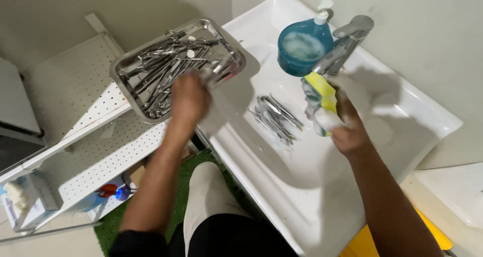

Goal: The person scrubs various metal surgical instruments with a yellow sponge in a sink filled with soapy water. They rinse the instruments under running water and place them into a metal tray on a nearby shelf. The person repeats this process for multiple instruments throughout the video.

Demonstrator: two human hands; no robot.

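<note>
My left hand (190, 97) reaches over the near edge of a steel tray (126, 60) heaped with several thin metal instruments (166, 64); it is motion-blurred, and I cannot tell whether its fingers hold one. My right hand (342, 123) grips a soapy yellow sponge (322, 93) above the white sink (302, 176), just under the chrome tap (347, 40). A small pile of wet metal instruments (275, 117) lies in the sink basin to the left of the sponge.
A blue soap dispenser bottle (303, 44) stands at the back of the sink beside the tap. The tray rests on a white perforated shelf rack (100, 136). Small boxes and bottles (30, 199) sit on a lower shelf at left. Green mat (186, 169) lies on the floor.
</note>
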